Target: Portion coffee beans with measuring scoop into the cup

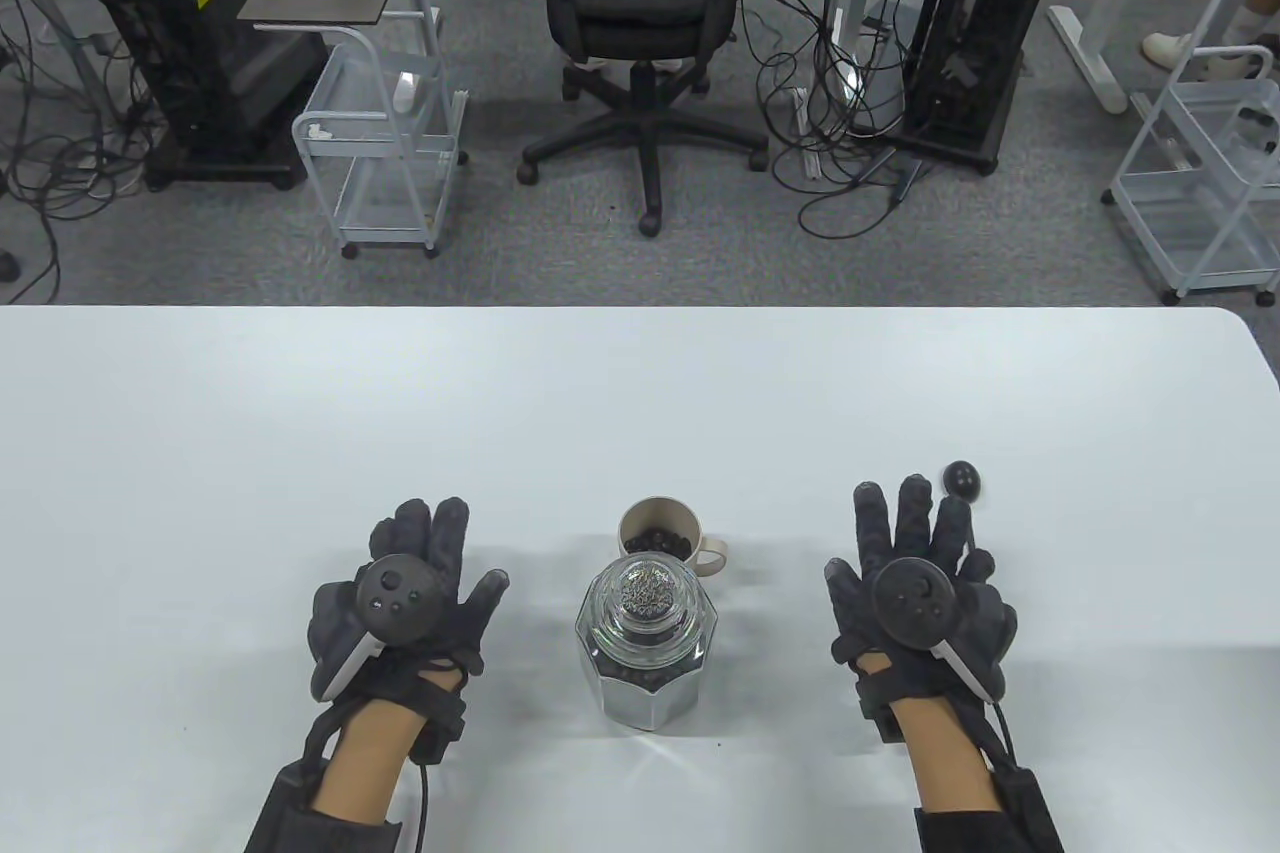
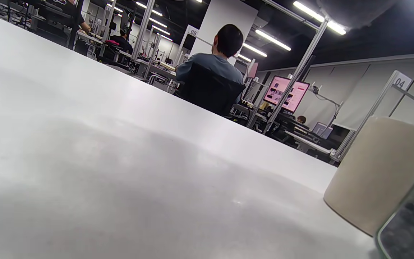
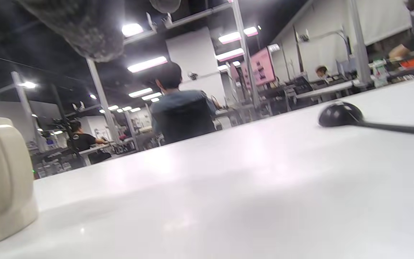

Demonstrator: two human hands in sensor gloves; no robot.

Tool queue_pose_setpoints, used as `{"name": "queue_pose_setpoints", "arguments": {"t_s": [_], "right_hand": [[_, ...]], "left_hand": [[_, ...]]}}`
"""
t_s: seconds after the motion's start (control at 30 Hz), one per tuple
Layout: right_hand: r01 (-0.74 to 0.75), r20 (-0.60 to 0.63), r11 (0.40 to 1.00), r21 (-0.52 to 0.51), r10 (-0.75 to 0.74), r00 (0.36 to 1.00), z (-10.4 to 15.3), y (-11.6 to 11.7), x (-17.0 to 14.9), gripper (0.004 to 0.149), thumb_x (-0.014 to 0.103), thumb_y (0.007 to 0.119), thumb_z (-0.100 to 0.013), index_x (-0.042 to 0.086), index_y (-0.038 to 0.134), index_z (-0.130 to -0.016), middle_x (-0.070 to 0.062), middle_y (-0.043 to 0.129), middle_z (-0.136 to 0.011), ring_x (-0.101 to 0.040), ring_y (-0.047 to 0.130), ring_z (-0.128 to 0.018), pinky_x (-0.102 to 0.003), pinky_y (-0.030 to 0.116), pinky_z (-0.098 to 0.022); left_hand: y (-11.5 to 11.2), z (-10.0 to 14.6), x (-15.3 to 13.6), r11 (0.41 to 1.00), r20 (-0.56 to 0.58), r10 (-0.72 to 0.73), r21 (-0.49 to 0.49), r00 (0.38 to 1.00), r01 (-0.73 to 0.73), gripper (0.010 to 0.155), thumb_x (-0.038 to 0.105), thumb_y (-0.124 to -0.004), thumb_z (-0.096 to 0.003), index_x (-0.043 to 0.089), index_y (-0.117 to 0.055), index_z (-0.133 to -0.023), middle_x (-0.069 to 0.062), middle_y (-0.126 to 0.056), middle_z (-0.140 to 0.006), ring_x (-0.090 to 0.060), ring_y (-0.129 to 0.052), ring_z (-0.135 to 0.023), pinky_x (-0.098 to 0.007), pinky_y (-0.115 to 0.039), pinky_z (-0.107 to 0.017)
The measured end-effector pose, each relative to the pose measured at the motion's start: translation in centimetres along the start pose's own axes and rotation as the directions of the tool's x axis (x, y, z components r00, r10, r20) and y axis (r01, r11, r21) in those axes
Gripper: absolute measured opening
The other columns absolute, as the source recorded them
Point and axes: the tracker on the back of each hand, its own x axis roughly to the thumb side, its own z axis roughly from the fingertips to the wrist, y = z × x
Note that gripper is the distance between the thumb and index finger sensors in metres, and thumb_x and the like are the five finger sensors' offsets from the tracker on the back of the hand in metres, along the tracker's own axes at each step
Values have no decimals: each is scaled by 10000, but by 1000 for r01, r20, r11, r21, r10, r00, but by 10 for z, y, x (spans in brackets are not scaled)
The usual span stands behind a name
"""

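Note:
A beige cup [image 1: 660, 533] with coffee beans inside stands mid-table, its handle toward the right. Just in front of it is a faceted glass jar [image 1: 645, 648] of beans with its glass lid on. A black measuring scoop [image 1: 963, 481] lies on the table, bowl at the far end, its handle running under my right hand [image 1: 915, 543]. That hand lies flat with fingers spread, holding nothing. My left hand [image 1: 425, 573] lies flat left of the jar, fingers straight. The cup [image 2: 376, 176] and jar edge [image 2: 412, 230] show in the left wrist view; cup [image 3: 2, 183] and scoop [image 3: 340, 115] in the right.
The white table [image 1: 300, 413] ends at a far edge with a rounded right corner. Beyond it on the floor stand an office chair [image 1: 640, 23], wire carts [image 1: 385, 153] and computer towers. People work at other stations in the wrist views.

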Motion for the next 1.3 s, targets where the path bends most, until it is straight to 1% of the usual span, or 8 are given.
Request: {"name": "queue_pose_setpoints", "arguments": {"t_s": [0.23,0.43,0.67,1.3], "right_hand": [[49,4,998,-33,-49,999,3,-5,1,773,487,751,-521,272,291,-1104,-208,112,-1111,-650,126,-1012,-881,254,-570],[73,12,997,-26,-73,997,4,-5,5,772,493,749,-521,267,300,-1106,-214,113,-1111,-650,125,-1012,-882,252,-569],[91,9,995,-26,-91,996,4,-5,3,770,493,750,-519,263,308,-1106,-217,115,-1110,-653,125,-1008,-882,253,-567],[100,8,995,1,-100,995,5,-4,4,765,492,750,-519,257,321,-1107,-224,120,-1108,-652,123,-1007,-882,251,-566]], "left_hand": [[-1,1,4,1000,9,1,-2,1000,-1,839,693,-559,-483,288,-212,-1131,-164,-168,-1192,-566,-237,-1085,-749,-356,-682],[-2,0,4,1000,10,6,-11,1000,-6,839,693,-560,-481,287,-221,-1131,-168,-178,-1193,-569,-246,-1085,-751,-357,-681],[-1,0,4,1000,7,14,-9,1000,-14,837,692,-561,-482,283,-227,-1132,-172,-192,-1194,-570,-254,-1084,-752,-359,-679],[-1,0,3,1000,7,19,-14,1000,-19,835,690,-562,-481,279,-241,-1133,-177,-211,-1194,-573,-259,-1082,-752,-360,-677]]}}
